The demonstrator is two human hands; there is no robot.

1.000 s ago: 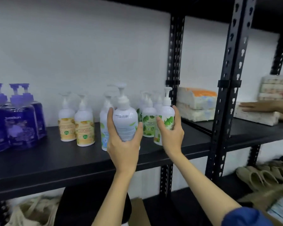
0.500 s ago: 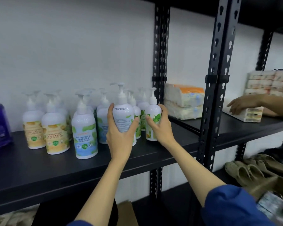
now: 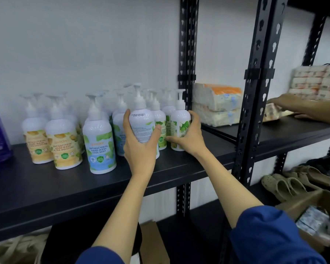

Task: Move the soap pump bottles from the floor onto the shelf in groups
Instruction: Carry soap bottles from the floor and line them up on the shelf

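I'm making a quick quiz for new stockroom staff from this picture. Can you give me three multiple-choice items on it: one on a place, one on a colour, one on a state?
1. Where do the wrapped tissue packs lie?
A. Left of the purple bottle
B. On the shelf bay to the right of the pump bottles
C. On the floor by the sandals

2. What colour is the label on the Cool Mint bottle?
A. Blue with green leaves
B. Red
C. Plain black

3. What is the left hand doing?
A. Hanging idle
B. Lying flat on the shelf
C. Gripping a white pump bottle from behind

Answers: 1 B, the packs sit just past the black upright post; 2 A, its printed front shows it; 3 C, thumb and fingers curl round the bottle's body.
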